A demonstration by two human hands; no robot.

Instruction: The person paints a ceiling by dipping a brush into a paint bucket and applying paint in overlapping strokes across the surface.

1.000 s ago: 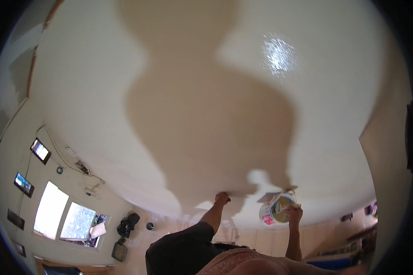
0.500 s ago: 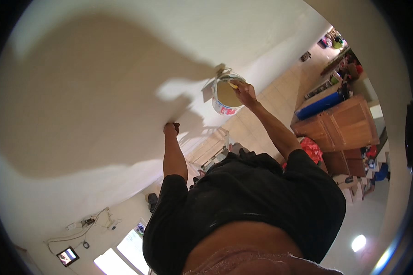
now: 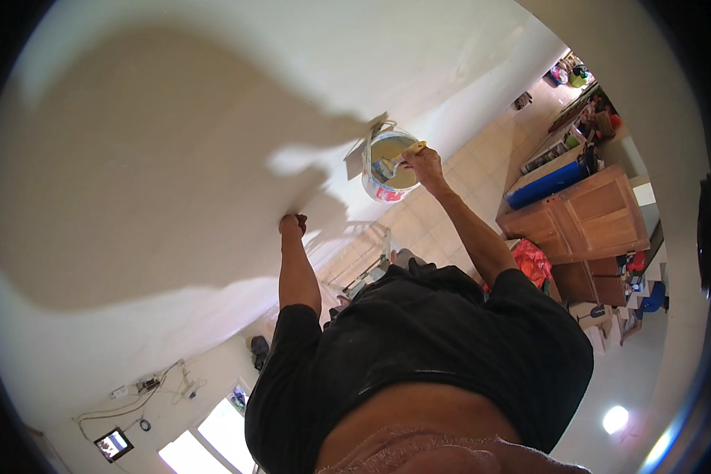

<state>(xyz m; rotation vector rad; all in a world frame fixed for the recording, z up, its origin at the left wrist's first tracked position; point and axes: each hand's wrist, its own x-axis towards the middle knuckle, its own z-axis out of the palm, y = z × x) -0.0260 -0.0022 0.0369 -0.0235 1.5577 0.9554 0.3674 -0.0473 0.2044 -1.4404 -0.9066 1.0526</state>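
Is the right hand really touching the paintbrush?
Touching. The head view shows the right hand gripping the yellow-handled paintbrush, fingers against its handle.

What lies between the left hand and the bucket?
In the head view, only pale wall, partly covered by a shadow, lies between the left hand and the bucket.

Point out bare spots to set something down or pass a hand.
Placing: tiled floor between the right forearm and the blue item. Hand room: along the wall, between the left hand and the bucket. Crowded: around the wooden panels and red plastic, and at the bucket's mouth, where the right hand holds the brush.
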